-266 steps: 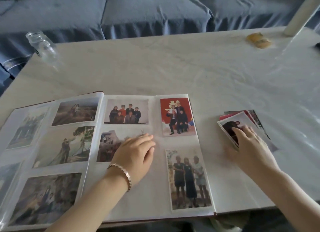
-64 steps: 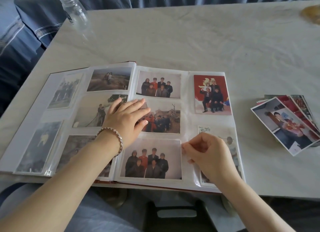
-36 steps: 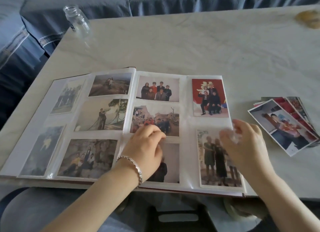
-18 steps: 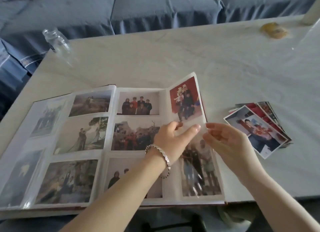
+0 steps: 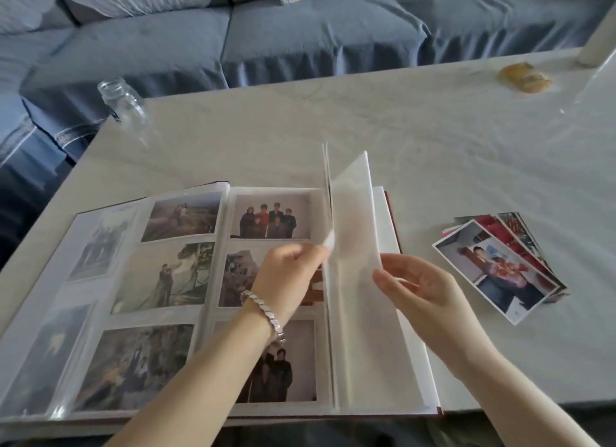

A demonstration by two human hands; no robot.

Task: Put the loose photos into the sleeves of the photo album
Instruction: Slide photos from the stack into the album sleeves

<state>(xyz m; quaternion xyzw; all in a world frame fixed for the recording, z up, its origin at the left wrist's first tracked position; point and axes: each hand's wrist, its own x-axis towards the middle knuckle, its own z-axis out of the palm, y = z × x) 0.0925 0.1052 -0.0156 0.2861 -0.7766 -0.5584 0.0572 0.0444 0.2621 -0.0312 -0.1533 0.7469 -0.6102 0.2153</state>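
Observation:
The photo album (image 5: 186, 280) lies open on the table, its left pages filled with sleeved photos. One page (image 5: 353, 246) stands almost upright, raised off the right side. My left hand (image 5: 290, 276), with a bracelet on the wrist, pinches that page's free edge from the left. My right hand (image 5: 420, 286) is just right of the page, fingers spread and loosely bent toward its blank back; contact is unclear. A fanned pile of loose photos (image 5: 500, 266) lies on the table to the right of the album, apart from both hands.
The pale table (image 5: 333, 126) carries a glass jar (image 5: 121, 101) at its back left corner and a small yellow object (image 5: 523, 78) at the back right. A blue sofa (image 5: 300, 29) runs behind the table. The album's near edge overhangs the table's front edge.
The right-hand album page has lifted from slightly raised to nearly upright, and my left hand has gone up with its edge. My right hand now sits behind the page.

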